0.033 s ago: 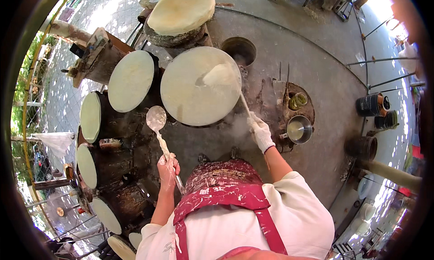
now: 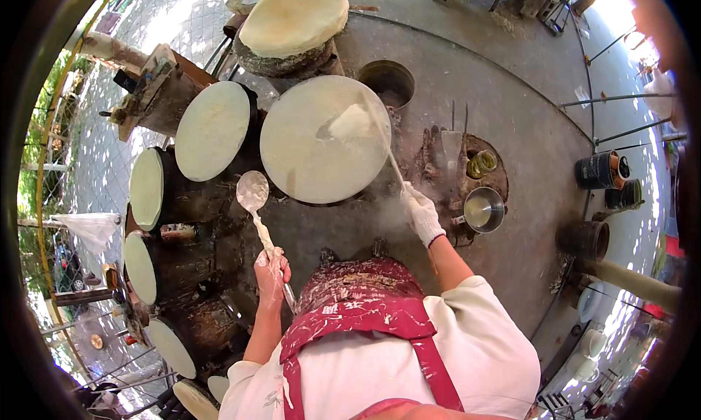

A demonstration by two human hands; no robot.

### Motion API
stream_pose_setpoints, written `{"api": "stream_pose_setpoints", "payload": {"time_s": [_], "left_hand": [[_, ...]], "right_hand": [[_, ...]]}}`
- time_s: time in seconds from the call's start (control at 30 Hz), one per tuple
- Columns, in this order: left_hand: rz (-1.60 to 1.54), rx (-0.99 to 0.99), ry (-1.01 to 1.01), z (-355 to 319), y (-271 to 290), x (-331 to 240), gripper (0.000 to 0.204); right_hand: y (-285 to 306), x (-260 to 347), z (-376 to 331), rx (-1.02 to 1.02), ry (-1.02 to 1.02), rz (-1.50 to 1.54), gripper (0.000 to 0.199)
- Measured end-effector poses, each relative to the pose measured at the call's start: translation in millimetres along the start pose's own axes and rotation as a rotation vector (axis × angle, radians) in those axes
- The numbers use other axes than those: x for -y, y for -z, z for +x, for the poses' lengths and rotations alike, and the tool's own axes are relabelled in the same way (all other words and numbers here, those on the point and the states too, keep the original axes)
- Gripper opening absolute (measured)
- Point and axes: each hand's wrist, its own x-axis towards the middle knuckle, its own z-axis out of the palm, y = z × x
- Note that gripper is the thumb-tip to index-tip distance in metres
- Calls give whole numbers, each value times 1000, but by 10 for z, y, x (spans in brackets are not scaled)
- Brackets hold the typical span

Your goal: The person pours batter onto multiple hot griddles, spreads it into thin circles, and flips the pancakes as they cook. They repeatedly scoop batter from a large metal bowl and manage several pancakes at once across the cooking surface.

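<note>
My bare left hand (image 2: 270, 274) is closed round the handle of a batter-coated ladle (image 2: 253, 192), its bowl raised near the front left of a large round griddle. In a white knitted glove, my right hand (image 2: 422, 214) grips a long thin-handled spreader (image 2: 391, 153) that reaches over the griddle's right side. A pale, thin layer of batter (image 2: 314, 157) covers the griddle top. A whiter patch (image 2: 352, 122) shows near the spreader's far end; whether the tool touches the surface, I cannot tell. Steam or haze drifts beside my right hand.
Several more round griddles with pale sheets, such as one (image 2: 213, 131), curve along my left. A stack of flat round sheets (image 2: 293, 18) stands beyond. To the right are a metal saucepan (image 2: 483, 209), a glass jar (image 2: 481, 163) and a flat scraper (image 2: 451, 150). A deep metal pot (image 2: 387, 82) sits behind.
The spreader's far end has swung slightly, its shaft now showing farther up across the griddle's right side. The ladle and my left hand have stayed in place.
</note>
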Motion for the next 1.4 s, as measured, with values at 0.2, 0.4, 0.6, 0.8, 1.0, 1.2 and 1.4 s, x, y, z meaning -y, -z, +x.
{"api": "stream_pose_setpoints", "payload": {"time_s": [0.2,0.4,0.6,0.8,1.0,1.2,1.4], "left_hand": [[27,76,-19,395,66,-74,17],[87,334,-45,1528,-446,-373,22],[30,521,47,2169,-909,-360,16],[-65,469,223,1584,-883,-300,14],[-197,375,337,1377,-759,-254,13],[-383,288,428,1338,-842,-117,9],[-685,259,485,1307,-1039,-25,11]], "right_hand": [[-421,519,-380,128,-186,-302,27],[-360,-6,-156,105,-7,-344,33],[-746,-28,-997,-210,63,-220,43],[-1399,-891,-833,-89,-43,49,30],[-1120,-259,-552,-18,-18,-280,33],[-634,-112,-421,47,180,-365,34],[-1067,-474,-570,187,-223,-166,30]]}}
